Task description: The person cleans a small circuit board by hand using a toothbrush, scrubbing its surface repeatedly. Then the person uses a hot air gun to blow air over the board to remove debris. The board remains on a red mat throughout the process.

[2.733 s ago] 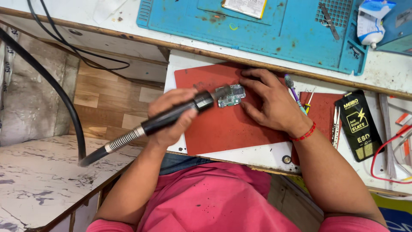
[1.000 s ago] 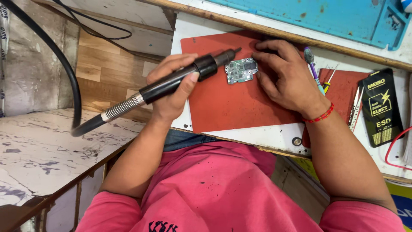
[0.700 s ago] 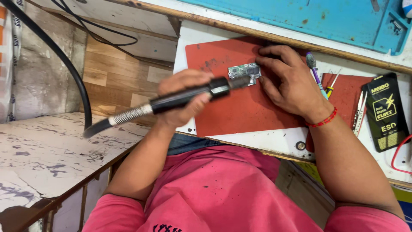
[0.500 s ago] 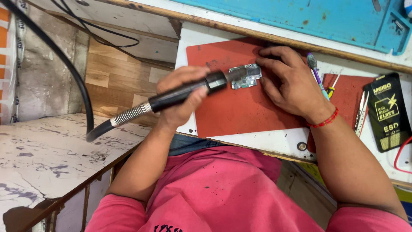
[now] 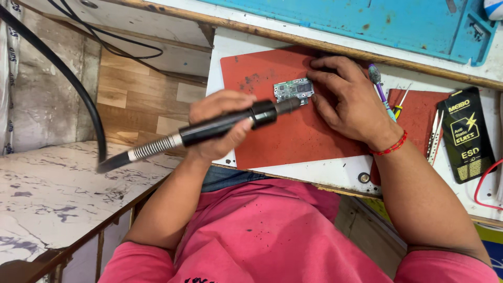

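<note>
The left hand (image 5: 222, 123) was wrapped around a black hot-air wand (image 5: 220, 128), its nozzle just beside the lower right corner of a small circuit board (image 5: 294, 90) lying flat on the red mat (image 5: 283, 136). The right hand (image 5: 348, 105) rested spread on the mat, its fingertips touching the board's right edge. The likeliest trouble was those fingertips sitting so near the nozzle: a small slip of the wand could have burned them, or nudged the light board across the mat. The wand's hose (image 5: 63, 73) trailed off to the left and could have dragged on the wrist. The bench (image 5: 309, 173) edge ran close under the mat, leaving little room toward the body; screwdrivers (image 5: 385, 97), tweezers (image 5: 434, 136) and a black packet (image 5: 469, 133) crowded the right.
</note>
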